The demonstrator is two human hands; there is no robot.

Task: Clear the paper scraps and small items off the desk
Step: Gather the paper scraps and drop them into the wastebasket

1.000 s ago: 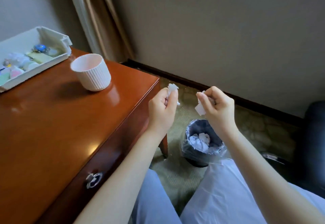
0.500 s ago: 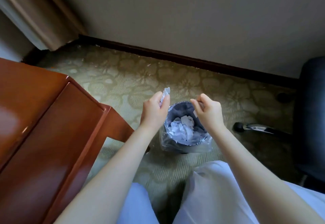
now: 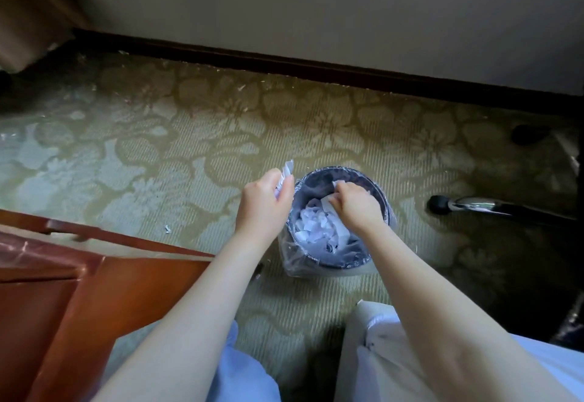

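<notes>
A small dark waste bin (image 3: 377, 194) lined with clear plastic stands on the carpet, with several white paper scraps (image 3: 313, 228) inside. My left hand (image 3: 264, 204) hovers just left of the bin's rim and pinches a white paper scrap (image 3: 287, 169) that sticks up above my fingers. My right hand (image 3: 355, 204) is over the bin's mouth, fingers curled round another white scrap (image 3: 336, 184), most of it hidden by the fingers.
The reddish wooden desk (image 3: 94, 291) fills the lower left. A tiny paper bit (image 3: 167, 228) lies on the patterned carpet near it. An office chair's chrome leg and castor (image 3: 467, 205) sits right of the bin. A wall and dark skirting board (image 3: 316, 70) run behind.
The view has tilted down from the desk top to the floor. Both hands have dropped to the bin, the right one now over its mouth.
</notes>
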